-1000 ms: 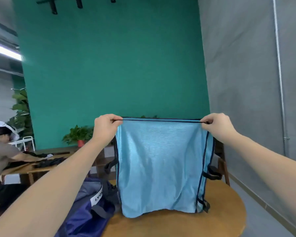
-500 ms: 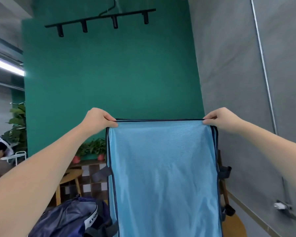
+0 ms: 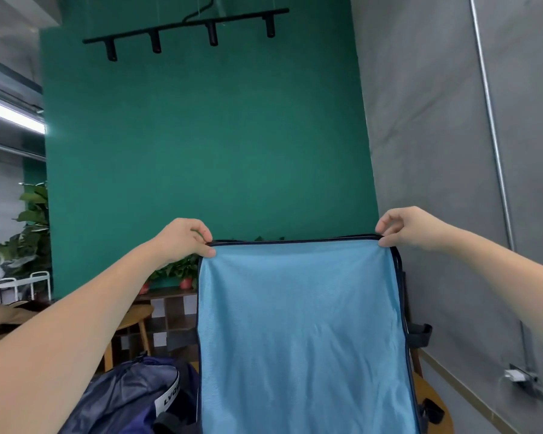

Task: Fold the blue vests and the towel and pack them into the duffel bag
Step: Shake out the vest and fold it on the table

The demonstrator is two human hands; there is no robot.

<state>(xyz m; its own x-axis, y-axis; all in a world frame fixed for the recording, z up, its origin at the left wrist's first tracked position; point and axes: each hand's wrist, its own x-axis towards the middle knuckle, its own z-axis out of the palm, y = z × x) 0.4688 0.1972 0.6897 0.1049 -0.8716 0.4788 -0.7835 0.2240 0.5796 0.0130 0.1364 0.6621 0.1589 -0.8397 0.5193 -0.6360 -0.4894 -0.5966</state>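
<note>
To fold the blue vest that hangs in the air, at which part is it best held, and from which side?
Hold the blue vest at the two top corners of its dark-trimmed upper edge, coming from above and outside, as the left hand and right hand pinch it now. The edge is stretched straight and the cloth hangs flat, so bringing the corners together should probably fold it cleanly.
</note>
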